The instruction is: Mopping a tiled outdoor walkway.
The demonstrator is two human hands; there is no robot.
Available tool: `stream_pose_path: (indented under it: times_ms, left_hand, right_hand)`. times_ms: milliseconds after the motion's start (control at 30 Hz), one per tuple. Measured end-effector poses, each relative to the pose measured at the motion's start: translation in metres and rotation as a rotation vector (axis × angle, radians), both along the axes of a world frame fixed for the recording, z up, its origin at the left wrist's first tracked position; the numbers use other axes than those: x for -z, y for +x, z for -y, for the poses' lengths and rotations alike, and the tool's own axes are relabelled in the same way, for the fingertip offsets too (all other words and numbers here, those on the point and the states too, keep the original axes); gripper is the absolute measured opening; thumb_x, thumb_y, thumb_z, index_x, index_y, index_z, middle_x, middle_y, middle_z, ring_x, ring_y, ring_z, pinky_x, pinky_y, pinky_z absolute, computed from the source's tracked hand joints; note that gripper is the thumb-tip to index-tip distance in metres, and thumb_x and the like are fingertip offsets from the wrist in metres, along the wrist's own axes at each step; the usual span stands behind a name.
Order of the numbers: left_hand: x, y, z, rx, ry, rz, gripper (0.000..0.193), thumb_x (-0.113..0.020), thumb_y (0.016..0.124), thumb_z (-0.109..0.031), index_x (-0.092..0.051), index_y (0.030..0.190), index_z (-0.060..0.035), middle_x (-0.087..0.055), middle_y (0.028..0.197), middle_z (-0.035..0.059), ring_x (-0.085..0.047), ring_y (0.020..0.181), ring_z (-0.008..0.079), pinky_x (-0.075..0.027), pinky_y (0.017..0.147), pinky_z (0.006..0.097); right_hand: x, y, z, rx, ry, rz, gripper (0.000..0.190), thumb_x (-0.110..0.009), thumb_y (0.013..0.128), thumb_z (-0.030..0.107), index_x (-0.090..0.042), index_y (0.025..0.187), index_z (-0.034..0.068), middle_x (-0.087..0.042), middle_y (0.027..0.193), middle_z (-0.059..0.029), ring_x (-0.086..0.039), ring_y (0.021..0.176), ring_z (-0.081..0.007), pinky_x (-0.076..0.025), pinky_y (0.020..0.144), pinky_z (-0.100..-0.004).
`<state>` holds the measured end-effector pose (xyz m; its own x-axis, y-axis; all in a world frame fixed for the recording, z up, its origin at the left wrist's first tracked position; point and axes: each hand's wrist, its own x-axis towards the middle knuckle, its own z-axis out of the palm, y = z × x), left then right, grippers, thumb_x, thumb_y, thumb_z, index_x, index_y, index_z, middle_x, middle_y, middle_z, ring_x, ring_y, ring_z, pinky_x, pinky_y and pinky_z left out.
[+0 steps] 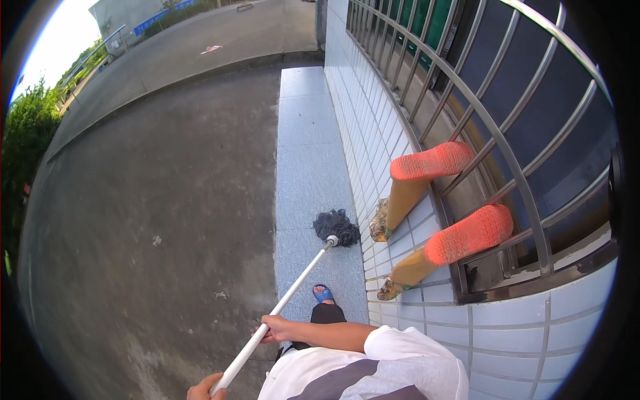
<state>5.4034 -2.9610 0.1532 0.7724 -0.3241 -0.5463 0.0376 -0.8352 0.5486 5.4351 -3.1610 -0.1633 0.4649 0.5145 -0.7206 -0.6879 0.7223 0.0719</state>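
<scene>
A mop with a white handle (295, 289) slants from the lower left up to its dark grey string head (336, 227), which rests on a blue-grey tiled ledge (302, 172) close to the wall. My right hand (274, 330) grips the handle about midway along its visible length. Lower down, at the bottom edge of the view, my left hand (206, 388) holds the handle near its visible end. One of my feet, in a blue sandal (323, 293), stands on the ledge a little below the mop head.
On the right, a white tiled wall (510, 312) carries a metal window grille (492, 132). Two boots with orange-red soles (432, 161) (470, 235) hang from its bars, beside the ledge. A concrete floor (165, 200) lies left of the ledge.
</scene>
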Motion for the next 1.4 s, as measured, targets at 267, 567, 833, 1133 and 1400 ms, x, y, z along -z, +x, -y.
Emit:
stream_pose_path:
  times_ms: [267, 567, 833, 1133, 1400]
  left_hand:
    - [0.161, 0.024, 0.121, -0.239, -0.188, -0.100, 0.040, -0.060, 0.073, -0.018, -0.057, 0.111, -0.0074, -0.065, 0.081, 0.0139, -0.063, 0.072, 0.0228, -0.047, 0.070, 0.0319]
    - [0.218, 0.044, 0.174, -0.335, -0.412, -0.223, 0.045, -0.055, 0.077, -0.006, -0.047, 0.121, 0.0002, -0.062, 0.100, 0.0144, -0.059, 0.087, 0.0206, -0.045, 0.077, 0.0291]
    - [0.036, 0.019, 0.088, -0.612, -0.166, -0.246, 0.037, -0.052, 0.078, -0.010, -0.056, 0.114, 0.0000, -0.060, 0.089, 0.0009, -0.052, 0.076, 0.0091, -0.043, 0.067, 0.0232]
    - [0.042, 0.031, 0.075, -0.611, -0.158, -0.189, 0.034, -0.056, 0.080, -0.013, -0.059, 0.111, -0.0015, -0.051, 0.064, -0.0058, -0.039, 0.049, 0.0027, -0.030, 0.043, 0.0194]
    - [0.188, 0.075, 0.213, -0.662, -0.383, -0.424, 0.037, -0.057, 0.080, -0.008, -0.053, 0.117, -0.0030, -0.052, 0.060, -0.0007, -0.045, 0.043, 0.0062, -0.033, 0.038, 0.0214]
  right_hand:
    - [0.077, 0.055, 0.150, 0.070, -0.490, 0.026, 0.032, -0.045, 0.082, 0.018, -0.035, 0.108, 0.003, -0.054, 0.081, -0.0112, -0.063, 0.070, -0.0320, -0.054, 0.064, -0.0496]
    - [0.120, 0.115, 0.204, 0.049, -0.689, -0.093, 0.038, -0.043, 0.083, 0.022, -0.034, 0.113, 0.001, -0.053, 0.075, -0.0124, -0.062, 0.059, -0.0297, -0.055, 0.055, -0.0476]
    - [0.022, 0.074, 0.063, -0.407, -0.101, -0.147, 0.030, -0.037, 0.086, 0.018, -0.034, 0.110, 0.000, -0.054, 0.094, -0.0181, -0.061, 0.084, -0.0330, -0.053, 0.072, -0.0481]
    - [0.014, 0.084, 0.067, -0.394, 0.019, -0.013, 0.029, -0.044, 0.089, 0.023, -0.039, 0.103, -0.002, -0.056, 0.096, -0.0201, -0.060, 0.088, -0.0348, -0.053, 0.072, -0.0465]
    - [0.126, 0.137, 0.206, 0.033, -0.824, -0.004, 0.031, -0.055, 0.082, 0.022, -0.046, 0.097, -0.003, -0.058, 0.071, -0.0127, -0.062, 0.057, -0.0249, -0.054, 0.048, -0.0412]
